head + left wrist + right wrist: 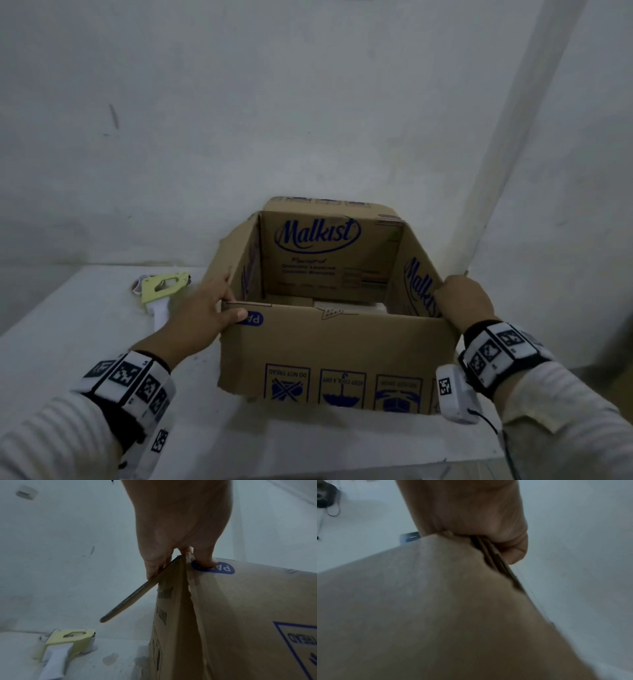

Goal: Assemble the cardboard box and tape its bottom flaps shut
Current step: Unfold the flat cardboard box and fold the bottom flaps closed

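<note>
**Opened carton held at two near corners on a white table**

White table [68, 342]: the work surface, set against a pale wall [308, 85].

Malkist cardboard box [329, 353]: stands on the table at the centre of the head view, open side up, printing on its near panel upside down. Side flaps [239, 270] splay outward at 9 and 3 o'clock; the far flap stands up at 12 o'clock.

Left hand [202, 308]: at the box's near-left corner, about 9 o'clock. The thumb presses the near panel over a blue label [221, 568] while the fingers [152, 566] lie behind the left flap, so the corner is pinched between them.

Right hand [466, 301]: at the near-right corner, about 3 o'clock, clamped over the cardboard edge; the right wrist view shows the thumb [515, 550] against the flap's edge.

Tape dispenser [161, 291]: yellow-green body, white handle, lying on the table at 9 o'clock, just beside the left hand and apart from the box.
</note>
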`<state>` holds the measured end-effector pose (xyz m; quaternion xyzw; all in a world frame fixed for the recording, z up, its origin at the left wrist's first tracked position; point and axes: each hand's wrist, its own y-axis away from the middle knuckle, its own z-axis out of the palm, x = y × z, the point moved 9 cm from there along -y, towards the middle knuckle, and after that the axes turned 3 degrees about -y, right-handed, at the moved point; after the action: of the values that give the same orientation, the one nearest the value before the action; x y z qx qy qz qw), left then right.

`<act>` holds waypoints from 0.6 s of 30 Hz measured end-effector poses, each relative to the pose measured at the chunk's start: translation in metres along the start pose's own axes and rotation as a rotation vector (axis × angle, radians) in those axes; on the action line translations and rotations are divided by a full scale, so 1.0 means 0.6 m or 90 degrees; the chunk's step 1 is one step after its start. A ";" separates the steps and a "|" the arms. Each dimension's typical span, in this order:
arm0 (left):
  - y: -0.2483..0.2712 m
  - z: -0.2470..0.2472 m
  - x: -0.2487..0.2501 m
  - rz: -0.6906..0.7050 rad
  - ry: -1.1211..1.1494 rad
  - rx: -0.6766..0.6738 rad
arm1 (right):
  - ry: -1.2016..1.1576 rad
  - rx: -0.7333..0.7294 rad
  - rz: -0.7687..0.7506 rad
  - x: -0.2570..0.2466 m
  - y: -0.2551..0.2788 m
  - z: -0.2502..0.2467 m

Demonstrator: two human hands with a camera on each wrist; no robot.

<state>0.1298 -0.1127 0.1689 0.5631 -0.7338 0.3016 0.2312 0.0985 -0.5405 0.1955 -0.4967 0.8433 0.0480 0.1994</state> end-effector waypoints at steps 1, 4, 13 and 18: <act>0.005 0.004 0.001 -0.006 -0.003 0.002 | -0.011 -0.005 0.007 0.006 0.002 0.004; 0.015 0.012 0.007 -0.043 -0.013 0.027 | -0.048 -0.006 -0.011 0.010 0.007 0.006; 0.054 0.025 0.029 -0.121 0.013 0.076 | -0.079 0.047 -0.099 -0.001 0.010 -0.010; 0.065 0.034 0.036 -0.151 0.034 0.074 | 0.028 0.099 -0.276 -0.073 0.057 -0.017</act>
<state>0.0862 -0.1347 0.1622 0.6501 -0.6370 0.3291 0.2516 0.0848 -0.4905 0.2179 -0.6505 0.7221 -0.0715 0.2244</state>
